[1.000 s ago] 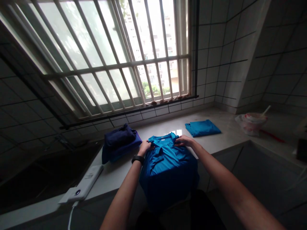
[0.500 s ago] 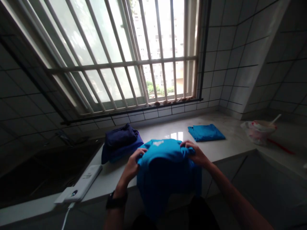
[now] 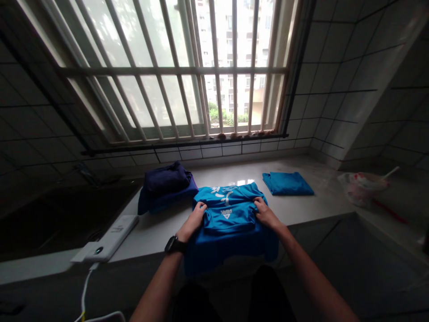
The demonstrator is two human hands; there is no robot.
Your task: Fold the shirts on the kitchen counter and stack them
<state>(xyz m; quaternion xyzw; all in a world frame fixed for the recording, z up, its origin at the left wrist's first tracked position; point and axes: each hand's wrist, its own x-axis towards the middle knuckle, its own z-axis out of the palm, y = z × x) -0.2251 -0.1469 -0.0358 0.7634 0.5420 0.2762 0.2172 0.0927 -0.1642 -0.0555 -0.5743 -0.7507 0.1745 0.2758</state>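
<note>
A blue T-shirt (image 3: 231,221) with white print lies partly on the counter, its lower part hanging over the front edge. My left hand (image 3: 197,218) pinches the shirt's left side, a dark watch on that wrist. Opposite it, my right hand (image 3: 264,212) grips the cloth on the right side. Between both hands the fabric is bunched into a raised fold. A folded blue garment (image 3: 287,184) rests to the right, apart from my hand. Farther left sits a pile of dark and purple-blue folded clothes (image 3: 167,183), close beside the shirt.
A white power bank-like box (image 3: 112,239) with a cable lies on the counter (image 3: 157,232) by the dark sink (image 3: 67,214). At the right are a plastic bag with a bowl (image 3: 363,185) and a red strip (image 3: 390,211). A barred window (image 3: 181,70) stands behind.
Both hands have lowered the shirt onto the counter, and its white print now faces up. The opening that faced me is folded out of view. The camera has tilted slightly.
</note>
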